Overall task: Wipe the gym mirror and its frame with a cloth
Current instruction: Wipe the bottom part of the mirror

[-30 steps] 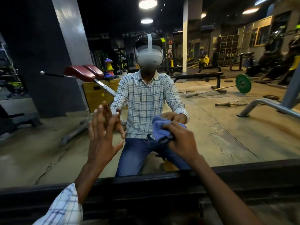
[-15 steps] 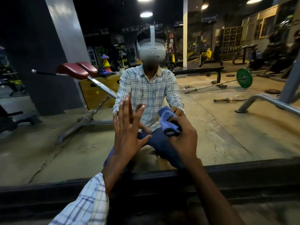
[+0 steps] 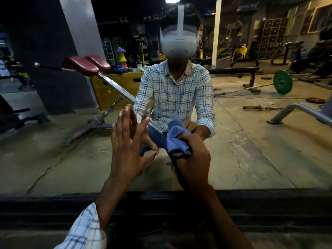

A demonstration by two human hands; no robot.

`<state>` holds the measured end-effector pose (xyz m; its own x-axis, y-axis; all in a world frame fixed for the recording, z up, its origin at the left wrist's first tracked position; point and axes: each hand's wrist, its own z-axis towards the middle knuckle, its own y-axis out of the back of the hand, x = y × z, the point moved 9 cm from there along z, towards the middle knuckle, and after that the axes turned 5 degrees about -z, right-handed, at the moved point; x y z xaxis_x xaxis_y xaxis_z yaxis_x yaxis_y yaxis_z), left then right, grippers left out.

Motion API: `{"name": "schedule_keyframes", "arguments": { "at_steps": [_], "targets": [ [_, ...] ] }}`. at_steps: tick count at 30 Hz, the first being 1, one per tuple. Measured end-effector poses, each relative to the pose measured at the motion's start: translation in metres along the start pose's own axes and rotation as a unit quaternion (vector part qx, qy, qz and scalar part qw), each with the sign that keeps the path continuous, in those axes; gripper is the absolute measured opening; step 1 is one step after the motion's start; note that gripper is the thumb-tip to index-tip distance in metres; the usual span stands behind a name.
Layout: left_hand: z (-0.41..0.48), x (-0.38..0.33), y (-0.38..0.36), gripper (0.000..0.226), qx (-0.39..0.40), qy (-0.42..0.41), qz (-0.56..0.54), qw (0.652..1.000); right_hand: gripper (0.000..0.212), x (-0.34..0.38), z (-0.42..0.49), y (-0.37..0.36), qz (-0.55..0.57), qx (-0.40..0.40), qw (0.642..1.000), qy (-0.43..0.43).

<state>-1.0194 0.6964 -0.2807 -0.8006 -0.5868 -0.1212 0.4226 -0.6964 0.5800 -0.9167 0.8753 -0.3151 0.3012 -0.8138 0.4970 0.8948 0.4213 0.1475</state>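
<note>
The crumpled blue microfibre cloth (image 3: 175,139) sat bunched against the large gym wall mirror (image 3: 251,150), low down, a little above its dark bottom frame (image 3: 269,200). My right hand (image 3: 195,162) gripped it, fingers curled tight round the folds. My left hand (image 3: 128,146) was spread beside it, fingers straight, seemingly pressed to the glass, though contact was hard to judge.

Blue cloth (image 3: 177,139) bunched up vs mirror (image 3: 251,144) glass, low-centre, w/ dark frame (image 3: 53,203) below.
</note>
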Motion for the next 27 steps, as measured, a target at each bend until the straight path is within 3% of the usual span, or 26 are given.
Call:
{"name": "schedule_keyframes", "arguments": {
  "at_steps": [12, 27],
  "targets": [
    [0.0, 0.001, -0.002, 0.11, -0.012, -0.024, -0.021, 0.999, 0.035, -0.005, -0.002, -0.002, 0.023, 0.006, 0.999, -0.022],
    [0.0, -0.002, 0.0, 0.105, -0.024, -0.046, -0.025, 0.998, 0.033, 0.017, -0.006, 0.006, -0.037, -0.035, 0.998, -0.038]
  ]
}}
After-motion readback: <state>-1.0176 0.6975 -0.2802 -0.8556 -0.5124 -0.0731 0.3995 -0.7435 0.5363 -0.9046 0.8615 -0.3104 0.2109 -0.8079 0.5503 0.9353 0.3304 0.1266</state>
